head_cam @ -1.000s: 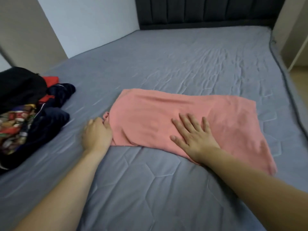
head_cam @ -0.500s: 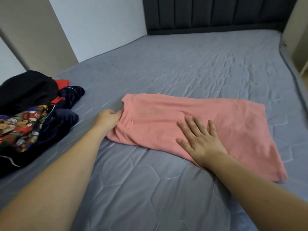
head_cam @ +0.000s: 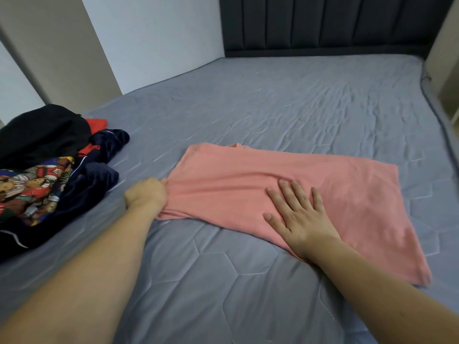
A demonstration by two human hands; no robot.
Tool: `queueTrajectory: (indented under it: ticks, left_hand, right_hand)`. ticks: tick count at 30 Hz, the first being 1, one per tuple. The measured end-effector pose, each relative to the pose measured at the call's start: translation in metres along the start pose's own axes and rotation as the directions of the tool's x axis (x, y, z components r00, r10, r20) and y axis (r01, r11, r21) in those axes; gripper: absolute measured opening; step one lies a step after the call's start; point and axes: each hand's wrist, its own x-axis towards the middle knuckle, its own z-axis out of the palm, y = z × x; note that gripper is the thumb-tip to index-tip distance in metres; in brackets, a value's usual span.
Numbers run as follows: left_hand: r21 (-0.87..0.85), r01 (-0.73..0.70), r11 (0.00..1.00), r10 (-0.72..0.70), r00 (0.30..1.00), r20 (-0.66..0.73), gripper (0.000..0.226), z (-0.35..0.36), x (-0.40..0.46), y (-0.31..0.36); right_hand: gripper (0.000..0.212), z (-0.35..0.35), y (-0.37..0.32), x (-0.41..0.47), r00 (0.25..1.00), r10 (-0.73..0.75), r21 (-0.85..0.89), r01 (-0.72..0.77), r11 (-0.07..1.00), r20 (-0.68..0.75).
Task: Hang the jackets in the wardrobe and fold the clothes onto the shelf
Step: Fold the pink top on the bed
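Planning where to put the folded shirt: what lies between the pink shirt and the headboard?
In the head view, only bare grey mattress lies between the pink shirt and the headboard.

I count one pink garment (head_cam: 285, 192) laid flat, one heap of dark and printed clothes (head_cam: 49, 170), one bed (head_cam: 273, 108), one headboard (head_cam: 323, 21), two hands, left hand (head_cam: 146, 196), right hand (head_cam: 298, 219)

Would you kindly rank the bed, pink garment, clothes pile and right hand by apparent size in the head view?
1. Bed
2. Pink garment
3. Clothes pile, cut off by the frame edge, so its rank against the garment is unsure
4. Right hand
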Motion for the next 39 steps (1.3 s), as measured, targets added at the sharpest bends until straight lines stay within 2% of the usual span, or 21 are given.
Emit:
queueTrajectory:
  ticks: [1, 3, 4, 6, 7, 8, 9, 12, 14, 15, 17, 19, 21, 24, 27, 32, 34, 36, 37, 38, 39]
  left_hand:
    - [0.023, -0.056, 0.998, 0.058, 0.995, -0.082, 0.050, -0.006, -0.002, 0.011]
    - [0.013, -0.259, 0.966, 0.254, 0.935, -0.246, 0.048, -0.013, -0.014, 0.039]
    - [-0.015, -0.379, 0.925, 0.364, 0.899, -0.243, 0.053, -0.013, -0.025, 0.053]
    - [-0.070, -0.546, 0.835, 0.541, 0.837, -0.076, 0.062, 0.003, -0.051, 0.070]
    - [-0.062, -0.563, 0.824, 0.565, 0.824, 0.033, 0.066, 0.016, -0.062, 0.071]
    - [-0.046, -0.549, 0.835, 0.551, 0.830, 0.093, 0.069, 0.027, -0.068, 0.068]
    - [-0.038, -0.512, 0.858, 0.513, 0.854, 0.086, 0.071, 0.034, -0.070, 0.064]
    - [-0.065, -0.338, 0.939, 0.334, 0.940, -0.066, 0.064, 0.030, -0.072, 0.061]
    - [-0.182, -0.151, 0.972, 0.117, 0.976, -0.181, 0.059, 0.022, -0.071, 0.055]
    - [-0.266, -0.070, 0.961, 0.020, 0.983, -0.185, 0.055, 0.019, -0.069, 0.049]
    - [-0.424, 0.050, 0.904, -0.099, 0.991, -0.094, 0.045, 0.016, -0.061, 0.037]
    - [-0.468, 0.108, 0.877, -0.115, 0.993, 0.014, 0.045, 0.012, -0.053, 0.027]
    - [-0.434, 0.116, 0.894, -0.095, 0.993, 0.071, 0.047, 0.007, -0.046, 0.024]
    - [-0.437, 0.056, 0.898, -0.046, 0.998, 0.034, 0.035, 0.003, -0.036, 0.027]
    - [-0.422, 0.000, 0.906, -0.013, 1.000, -0.028, 0.033, 0.008, -0.030, 0.027]
    - [-0.079, -0.004, 0.997, 0.003, 1.000, -0.023, 0.070, 0.012, -0.036, 0.010]
    - [-0.041, 0.057, 0.998, -0.052, 0.994, 0.095, 0.096, 0.004, -0.035, 0.011]
    - [-0.178, 0.167, 0.970, -0.118, 0.959, 0.257, 0.106, -0.006, -0.039, 0.014]
    - [-0.331, 0.252, 0.909, -0.142, 0.935, 0.325, 0.095, -0.011, -0.043, 0.016]
    - [-0.500, 0.331, 0.801, -0.161, 0.922, 0.352, 0.079, -0.014, -0.048, 0.017]
    - [-0.647, 0.406, 0.646, -0.214, 0.909, 0.357, 0.062, -0.015, -0.055, 0.016]
  right_hand:
    - [0.076, 0.000, 0.000, 0.001, 1.000, 0.001, 0.005, -0.001, 1.000, 0.006]
    - [0.077, 0.000, 0.002, 0.004, 1.000, -0.003, 0.023, 0.003, 1.000, 0.029]
    - [0.078, 0.001, 0.003, 0.005, 0.999, -0.003, 0.049, 0.001, 0.999, 0.039]
    - [0.082, -0.001, 0.008, 0.008, 0.999, 0.011, 0.149, -0.017, 0.989, 0.046]
    - [0.084, -0.003, 0.011, 0.010, 0.998, 0.028, 0.204, -0.038, 0.978, 0.054]
    - [0.085, -0.005, 0.014, 0.012, 0.996, 0.051, 0.244, -0.068, 0.967, 0.074]
    - [0.084, -0.008, 0.018, 0.014, 0.992, 0.082, 0.263, -0.106, 0.959, 0.100]
    - [0.076, -0.019, 0.026, 0.026, 0.966, 0.177, 0.205, -0.215, 0.955, 0.187]
    - [0.071, -0.030, 0.026, 0.044, 0.954, 0.211, 0.133, -0.242, 0.961, 0.214]
    - [0.070, -0.038, 0.024, 0.057, 0.952, 0.222, 0.102, -0.247, 0.964, 0.209]
    - [0.063, -0.055, 0.014, 0.092, 0.966, 0.189, 0.114, -0.211, 0.971, 0.175]
    - [0.058, -0.067, -0.001, 0.132, 0.986, 0.101, 0.194, -0.127, 0.973, 0.136]
    - [0.056, -0.071, -0.025, 0.168, 0.989, -0.021, 0.237, -0.015, 0.971, 0.149]
    - [0.043, -0.058, -0.065, 0.215, 0.953, -0.209, 0.400, 0.108, 0.910, 0.219]
    - [0.050, -0.034, -0.096, 0.245, 0.970, -0.170, 0.467, 0.071, 0.882, 0.175]
    - [0.037, -0.001, -0.091, 0.263, 0.993, -0.094, 0.440, 0.116, 0.891, -0.070]
    - [0.028, 0.001, -0.076, 0.275, 0.982, -0.085, 0.434, 0.153, 0.888, -0.171]
    - [0.025, 0.007, -0.067, 0.280, 0.979, -0.084, 0.375, 0.151, 0.915, -0.188]
    - [0.027, 0.011, -0.066, 0.279, 0.983, -0.070, 0.338, 0.124, 0.933, -0.168]
    - [0.037, 0.013, -0.066, 0.276, 0.991, -0.040, 0.313, 0.077, 0.947, -0.124]
    - [0.056, 0.012, -0.068, 0.274, 0.999, 0.002, 0.307, 0.015, 0.951, -0.055]
